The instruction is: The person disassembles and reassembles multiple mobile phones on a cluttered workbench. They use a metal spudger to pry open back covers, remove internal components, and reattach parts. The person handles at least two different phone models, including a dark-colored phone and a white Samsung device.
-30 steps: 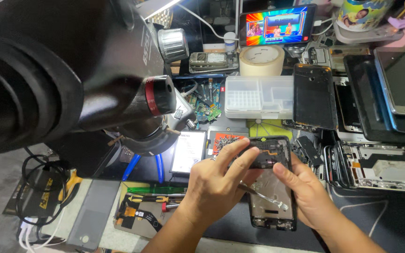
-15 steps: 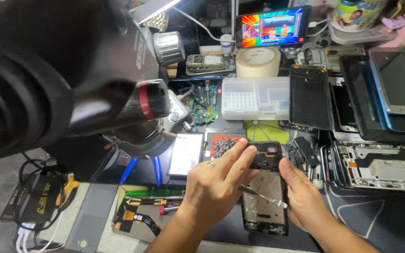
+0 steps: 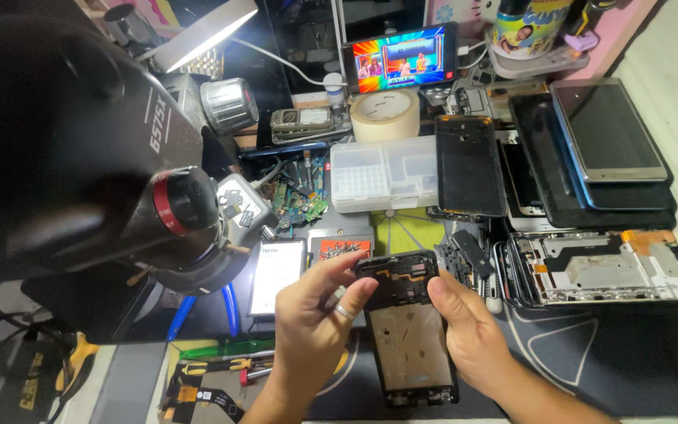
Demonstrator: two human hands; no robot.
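Observation:
An opened black phone, back cover off and its inner plate showing, lies on the dark mat in front of me. My left hand, with a ring on one finger, pinches the phone's top left corner with thumb and fingertips. My right hand grips the phone's right edge, thumb resting on its upper part. The phone's lower end sits between my wrists.
A large black microscope fills the left. Behind the phone are a battery, circuit boards, a clear parts box, a tape roll and a phone playing video. Stacked phones and a bare midframe lie on the right.
The thin metal tool that lay across the phone near my right hand no longer shows. Both hands stay on the phone, the left hand's fingers now at its top corner.

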